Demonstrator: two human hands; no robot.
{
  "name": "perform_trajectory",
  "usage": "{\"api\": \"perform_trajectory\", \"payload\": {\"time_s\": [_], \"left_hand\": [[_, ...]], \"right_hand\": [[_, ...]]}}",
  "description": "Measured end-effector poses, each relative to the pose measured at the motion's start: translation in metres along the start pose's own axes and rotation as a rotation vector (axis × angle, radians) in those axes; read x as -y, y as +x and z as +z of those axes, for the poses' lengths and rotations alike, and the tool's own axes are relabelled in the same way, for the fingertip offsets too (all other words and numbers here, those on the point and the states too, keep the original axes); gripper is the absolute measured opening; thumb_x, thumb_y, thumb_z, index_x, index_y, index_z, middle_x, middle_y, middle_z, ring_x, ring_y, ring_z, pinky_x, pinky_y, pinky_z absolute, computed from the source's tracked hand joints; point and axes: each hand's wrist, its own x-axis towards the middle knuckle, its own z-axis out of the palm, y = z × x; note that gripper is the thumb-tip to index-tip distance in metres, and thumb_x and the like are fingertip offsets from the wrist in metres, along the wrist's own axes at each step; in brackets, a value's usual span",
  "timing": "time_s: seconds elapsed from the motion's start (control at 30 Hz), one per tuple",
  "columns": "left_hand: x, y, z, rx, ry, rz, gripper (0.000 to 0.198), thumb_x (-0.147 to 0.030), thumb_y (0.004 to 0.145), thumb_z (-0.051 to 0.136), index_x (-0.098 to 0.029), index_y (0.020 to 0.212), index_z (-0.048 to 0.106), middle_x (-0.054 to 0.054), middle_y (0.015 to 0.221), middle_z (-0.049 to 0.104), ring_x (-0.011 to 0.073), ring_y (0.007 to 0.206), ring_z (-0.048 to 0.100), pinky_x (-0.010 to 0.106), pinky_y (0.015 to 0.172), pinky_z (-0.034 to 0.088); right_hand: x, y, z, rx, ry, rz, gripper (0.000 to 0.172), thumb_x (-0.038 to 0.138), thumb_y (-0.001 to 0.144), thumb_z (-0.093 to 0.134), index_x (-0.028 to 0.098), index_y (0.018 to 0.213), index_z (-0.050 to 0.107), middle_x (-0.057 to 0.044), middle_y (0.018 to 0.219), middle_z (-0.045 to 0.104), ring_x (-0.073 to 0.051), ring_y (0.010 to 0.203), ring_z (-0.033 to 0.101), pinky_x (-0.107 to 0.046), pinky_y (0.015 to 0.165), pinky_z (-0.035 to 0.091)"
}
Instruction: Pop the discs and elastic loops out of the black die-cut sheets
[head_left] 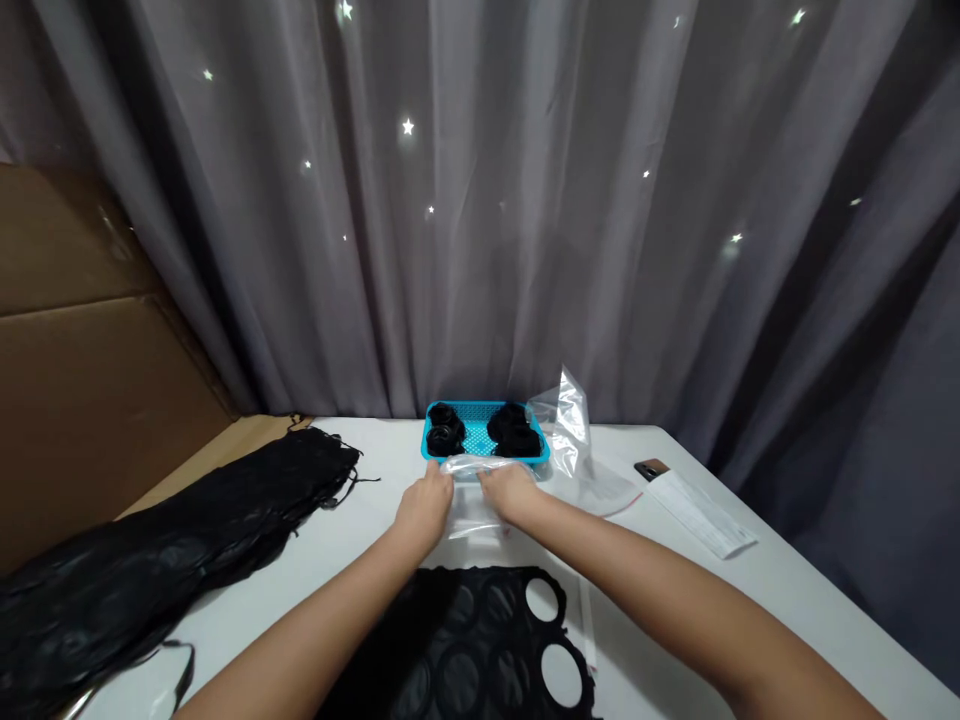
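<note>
My left hand (425, 505) and my right hand (510, 490) both rest on a clear plastic bag (471, 510) lying flat on the white table (360, 540). Each hand pinches the bag's far edge, fingers closed on the plastic. Just beyond the bag sits a turquoise perforated tray (480, 437) holding several black rolled items (516, 432). A black sheet with round cut-outs (480, 650) lies in front of me, between my forearms.
A long pile of black fabric (172, 550) stretches along the left. More clear bags (574, 440) stand right of the tray. A white paper slip (701, 512) and a small dark object (651, 468) lie at right. Cardboard (82, 400) and a grey curtain (525, 220) stand behind.
</note>
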Motion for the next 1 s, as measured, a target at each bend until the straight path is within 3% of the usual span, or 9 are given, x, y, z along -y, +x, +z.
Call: {"api": "perform_trajectory", "payload": {"time_s": [0.07, 0.17, 0.23, 0.3, 0.37, 0.4, 0.53, 0.73, 1.0], "left_hand": [[-0.006, -0.006, 0.009, 0.043, 0.014, -0.032, 0.032, -0.029, 0.099, 0.057, -0.014, 0.127, 0.058, 0.015, 0.141, 0.049, 0.0249, 0.108, 0.062, 0.047, 0.093, 0.052], [-0.003, -0.009, 0.021, 0.131, -0.006, -0.049, 0.037, -0.028, 0.097, 0.059, -0.014, 0.132, 0.056, 0.018, 0.149, 0.041, 0.0274, 0.109, 0.063, 0.05, 0.093, 0.051], [0.007, -0.01, 0.027, 0.191, -0.051, -0.033, 0.043, -0.023, 0.093, 0.061, -0.015, 0.135, 0.056, 0.022, 0.154, 0.035, 0.0311, 0.105, 0.066, 0.053, 0.091, 0.051], [0.02, -0.012, 0.029, 0.228, -0.117, -0.002, 0.05, -0.018, 0.087, 0.061, -0.021, 0.136, 0.057, 0.023, 0.158, 0.027, 0.0355, 0.105, 0.068, 0.055, 0.09, 0.05], [0.031, -0.015, 0.029, 0.239, -0.205, 0.041, 0.053, -0.015, 0.085, 0.06, -0.028, 0.136, 0.059, 0.018, 0.161, 0.021, 0.0349, 0.11, 0.067, 0.05, 0.092, 0.05], [0.035, -0.018, 0.029, 0.234, -0.252, 0.062, 0.054, -0.014, 0.085, 0.058, -0.03, 0.136, 0.059, 0.015, 0.162, 0.02, 0.0328, 0.114, 0.065, 0.046, 0.095, 0.049], [0.04, -0.029, 0.03, 0.16, -0.391, 0.097, 0.053, -0.014, 0.088, 0.05, -0.03, 0.138, 0.057, 0.009, 0.163, 0.02, 0.0273, 0.126, 0.058, 0.037, 0.105, 0.044], [0.044, -0.039, 0.04, 0.167, -0.608, 0.141, 0.065, -0.015, 0.078, 0.056, -0.033, 0.141, 0.056, 0.003, 0.162, 0.024, 0.0277, 0.121, 0.06, 0.036, 0.108, 0.043], [0.034, -0.037, 0.022, 0.227, -0.575, 0.079, 0.074, -0.008, 0.08, 0.054, -0.035, 0.148, 0.048, 0.005, 0.165, 0.015, 0.0273, 0.124, 0.059, 0.037, 0.112, 0.037]], "right_hand": [[0.003, 0.006, 0.001, 0.071, 0.019, -0.055, 0.081, 0.006, 0.066, 0.08, 0.008, 0.142, 0.051, -0.026, 0.125, 0.065, -0.036, 0.115, 0.065, -0.049, 0.092, 0.055], [0.005, 0.004, -0.004, 0.136, 0.056, -0.168, 0.063, 0.004, 0.064, 0.08, 0.008, 0.125, 0.066, -0.022, 0.118, 0.069, -0.033, 0.109, 0.069, -0.04, 0.088, 0.058], [-0.005, -0.003, -0.014, 0.134, 0.104, -0.272, 0.046, 0.008, 0.074, 0.075, 0.014, 0.119, 0.069, -0.015, 0.113, 0.073, -0.026, 0.105, 0.071, -0.032, 0.087, 0.057], [-0.026, -0.009, -0.029, 0.045, 0.23, -0.405, 0.036, 0.011, 0.088, 0.06, 0.02, 0.122, 0.067, -0.007, 0.114, 0.073, -0.017, 0.106, 0.07, -0.024, 0.088, 0.054], [-0.057, -0.007, -0.045, -0.115, 0.35, -0.477, 0.042, 0.004, 0.094, 0.042, 0.019, 0.129, 0.061, -0.004, 0.119, 0.071, -0.012, 0.107, 0.068, -0.019, 0.088, 0.05], [-0.073, -0.002, -0.052, -0.171, 0.295, -0.424, 0.05, -0.002, 0.09, 0.04, 0.017, 0.132, 0.057, -0.006, 0.123, 0.068, -0.012, 0.112, 0.065, -0.019, 0.091, 0.049], [-0.117, 0.039, -0.055, -0.08, 0.04, -0.321, 0.064, -0.009, 0.076, 0.048, 0.015, 0.135, 0.056, -0.014, 0.139, 0.057, -0.025, 0.128, 0.055, -0.035, 0.102, 0.043], [-0.119, 0.104, -0.024, 0.192, -0.199, -0.414, 0.088, -0.005, 0.055, 0.074, 0.026, 0.136, 0.056, -0.011, 0.138, 0.056, -0.029, 0.126, 0.054, -0.044, 0.107, 0.037], [-0.117, 0.155, 0.001, 0.311, -0.348, -0.467, 0.11, 0.01, 0.026, 0.093, 0.024, 0.128, 0.055, -0.01, 0.129, 0.054, -0.039, 0.129, 0.041, -0.05, 0.108, 0.029]]}}
